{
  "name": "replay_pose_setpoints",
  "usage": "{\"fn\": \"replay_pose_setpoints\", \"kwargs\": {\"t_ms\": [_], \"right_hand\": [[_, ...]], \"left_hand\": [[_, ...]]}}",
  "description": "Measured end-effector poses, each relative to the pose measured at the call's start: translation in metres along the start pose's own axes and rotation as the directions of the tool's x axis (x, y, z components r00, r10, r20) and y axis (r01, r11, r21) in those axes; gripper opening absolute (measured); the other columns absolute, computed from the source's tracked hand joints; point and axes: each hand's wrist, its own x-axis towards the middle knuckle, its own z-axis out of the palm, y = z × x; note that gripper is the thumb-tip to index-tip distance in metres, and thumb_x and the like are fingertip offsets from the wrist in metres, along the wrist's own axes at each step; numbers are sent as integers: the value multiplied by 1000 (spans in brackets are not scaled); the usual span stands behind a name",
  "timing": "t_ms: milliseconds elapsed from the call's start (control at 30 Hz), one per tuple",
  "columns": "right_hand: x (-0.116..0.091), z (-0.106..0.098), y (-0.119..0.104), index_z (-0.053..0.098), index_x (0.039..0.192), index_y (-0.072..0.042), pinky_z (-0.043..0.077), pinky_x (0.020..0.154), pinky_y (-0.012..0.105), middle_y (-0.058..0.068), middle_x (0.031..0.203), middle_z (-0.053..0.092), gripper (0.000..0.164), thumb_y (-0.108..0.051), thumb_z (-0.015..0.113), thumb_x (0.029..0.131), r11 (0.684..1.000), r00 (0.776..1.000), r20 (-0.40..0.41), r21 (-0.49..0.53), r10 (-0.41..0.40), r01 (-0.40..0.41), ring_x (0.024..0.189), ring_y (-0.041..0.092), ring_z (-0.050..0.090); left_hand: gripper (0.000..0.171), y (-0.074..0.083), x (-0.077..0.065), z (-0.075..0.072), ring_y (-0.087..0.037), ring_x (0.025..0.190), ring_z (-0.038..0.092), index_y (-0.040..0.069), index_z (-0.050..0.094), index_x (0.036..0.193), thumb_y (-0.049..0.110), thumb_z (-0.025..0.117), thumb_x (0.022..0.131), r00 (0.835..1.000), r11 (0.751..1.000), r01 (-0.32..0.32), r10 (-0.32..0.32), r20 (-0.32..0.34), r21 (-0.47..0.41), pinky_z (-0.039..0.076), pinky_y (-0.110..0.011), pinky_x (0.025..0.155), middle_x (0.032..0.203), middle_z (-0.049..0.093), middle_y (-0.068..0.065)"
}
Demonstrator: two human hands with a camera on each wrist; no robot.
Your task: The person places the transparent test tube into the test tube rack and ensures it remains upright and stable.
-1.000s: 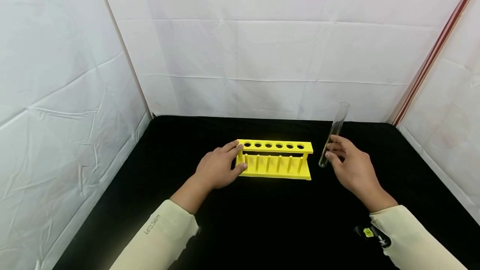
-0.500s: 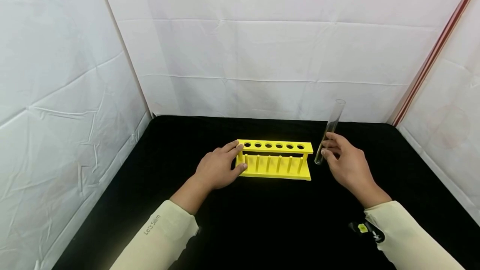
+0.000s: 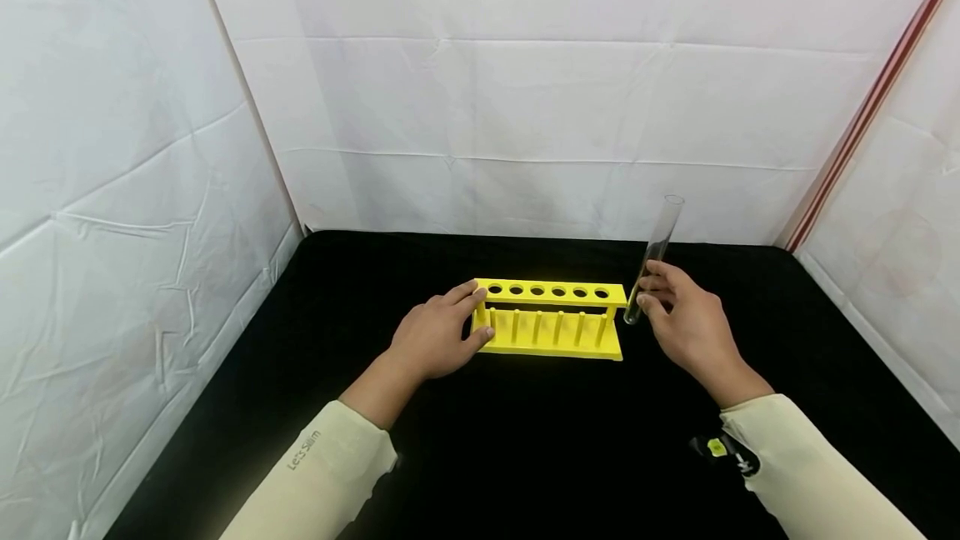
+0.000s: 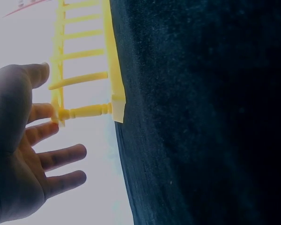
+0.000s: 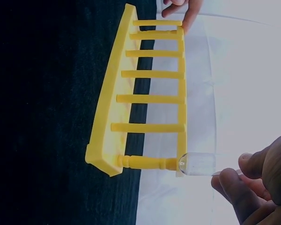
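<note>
A yellow test tube rack (image 3: 551, 348) stands on the black table, its row of round holes on top and upright pegs below. My left hand (image 3: 435, 336) rests at its left end; in the left wrist view, fingertips (image 4: 50, 126) meet the end of the top rail while the other fingers stretch out straight. With thumb and fingers, my right hand (image 3: 693, 327) pinches a clear glass test tube (image 3: 665, 227), tilted with its mouth up and to the right. The tube's rounded bottom (image 5: 187, 164) is right by the rack's right end, level with the top rail.
Black cloth (image 3: 540, 440) covers the table. White sheets (image 3: 480, 107) hang at the back and on both sides, with a reddish strip (image 3: 870, 98) at the right corner.
My right hand has moved left and slightly away from me with the test tube, bringing it from apart to right beside the rack's right end. The left hand and rack have stayed put.
</note>
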Motion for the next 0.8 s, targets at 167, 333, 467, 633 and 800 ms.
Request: {"fn": "replay_pose_setpoints", "kwargs": {"t_ms": [167, 333, 467, 633, 800], "right_hand": [[2, 2, 0, 43, 152, 1, 55, 85, 56, 20, 131, 65, 52, -11, 62, 104, 1000, 1000, 6, -5, 13, -13, 116, 41, 64], [4, 1, 0, 42, 152, 1, 55, 84, 55, 20, 133, 65, 53, -12, 61, 105, 1000, 1000, 15, -5, 23, -23, 116, 40, 64], [5, 1, 0, 42, 152, 1, 55, 85, 56, 20, 133, 64, 53, -11, 61, 105, 1000, 1000, 11, 0, 23, -23, 117, 40, 64], [8, 2, 0, 42, 152, 1, 54, 87, 56, 20, 133, 64, 52, -12, 61, 105, 1000, 1000, 5, 1, 20, -20, 118, 40, 64], [11, 3, -2, 43, 151, 1, 55, 87, 56, 19, 131, 66, 52, -11, 61, 104, 1000, 1000, -13, -4, 9, -9, 117, 39, 64]], "left_hand": [[68, 0, 0, 1, -30, 131, 53, 26, 38, 161, 60, 50, 103, 1000, 1000, 0, 0, -2, -5, 51, -50, 95, 167, 27, 5], [68, 0, 0, 1, -31, 132, 53, 26, 39, 160, 60, 51, 102, 1000, 1000, -1, 1, -3, -12, 50, -51, 96, 167, 28, 4], [68, 0, 0, 1, -31, 132, 53, 27, 38, 160, 59, 51, 103, 1000, 1000, -3, 3, -3, -10, 51, -50, 96, 167, 27, 4], [67, 0, 0, 2, -32, 132, 54, 27, 39, 160, 59, 52, 102, 1000, 1000, -5, 5, -8, -11, 51, -50, 96, 167, 28, 3], [68, 0, -1, 2, -32, 132, 54, 27, 38, 160, 59, 52, 102, 1000, 1000, -3, 3, -8, -10, 51, -51, 96, 167, 28, 4]]}}
